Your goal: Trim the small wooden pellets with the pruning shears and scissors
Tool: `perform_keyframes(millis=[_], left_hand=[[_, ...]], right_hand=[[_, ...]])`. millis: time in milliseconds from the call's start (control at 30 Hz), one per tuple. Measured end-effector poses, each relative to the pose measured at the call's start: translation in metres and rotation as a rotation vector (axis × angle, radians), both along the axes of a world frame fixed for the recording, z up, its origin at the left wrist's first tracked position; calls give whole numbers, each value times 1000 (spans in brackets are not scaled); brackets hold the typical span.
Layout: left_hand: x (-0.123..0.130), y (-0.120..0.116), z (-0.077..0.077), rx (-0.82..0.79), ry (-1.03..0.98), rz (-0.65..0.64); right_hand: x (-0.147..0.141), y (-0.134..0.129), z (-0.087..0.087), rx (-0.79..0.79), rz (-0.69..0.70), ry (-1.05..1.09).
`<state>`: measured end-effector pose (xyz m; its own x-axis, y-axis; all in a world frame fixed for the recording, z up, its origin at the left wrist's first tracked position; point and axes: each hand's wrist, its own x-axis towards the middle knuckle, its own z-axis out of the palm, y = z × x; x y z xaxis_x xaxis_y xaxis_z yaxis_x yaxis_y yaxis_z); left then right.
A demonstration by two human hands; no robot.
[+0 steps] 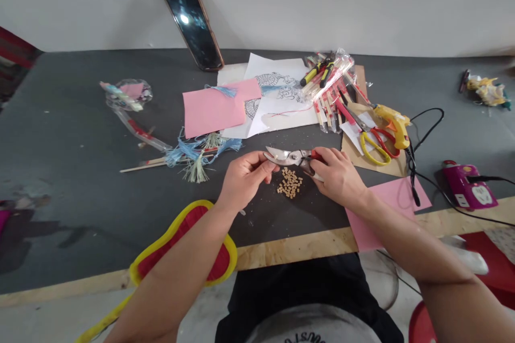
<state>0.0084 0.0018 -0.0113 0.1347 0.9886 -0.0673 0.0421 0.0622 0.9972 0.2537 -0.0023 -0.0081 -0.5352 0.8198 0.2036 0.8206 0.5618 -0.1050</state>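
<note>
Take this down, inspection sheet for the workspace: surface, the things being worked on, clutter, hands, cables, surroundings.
Surface: dark grey tabletop with a pale plywood edge strip, scuffed and speckled with bits.
Work items: red-handled steel pruning shears held above a small pile of tan chips.
Clutter: pink paper sheet, blue and cream tassels, bundled wooden sticks, yellow hot glue gun.
Hands: left hand pinches the blades; right hand grips the handles.
Cables: black cord by the glue gun; black cable at a magenta socket box.
Surroundings: white wall, dark leaning mirror.
</note>
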Motion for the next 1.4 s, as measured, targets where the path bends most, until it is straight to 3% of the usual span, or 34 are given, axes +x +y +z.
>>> perform_keyframes(millis=[167,333,600,933,1400], left_hand=[[0,1,-1,-45,-25,-24],[1,1,0,-4,-8,-16],[-2,-1,11,50,108,-73],[-7,1,9,-165,-122,-174],[-4,2,6,-125,-109,-122]], right_hand=[[1,1,-1,-24,2,-28],[2,3,-1,52,-14,-15],[4,3,5,-12,2,-12],[8,6,2,-67,87,46],[1,5,-3,-52,24,57]])
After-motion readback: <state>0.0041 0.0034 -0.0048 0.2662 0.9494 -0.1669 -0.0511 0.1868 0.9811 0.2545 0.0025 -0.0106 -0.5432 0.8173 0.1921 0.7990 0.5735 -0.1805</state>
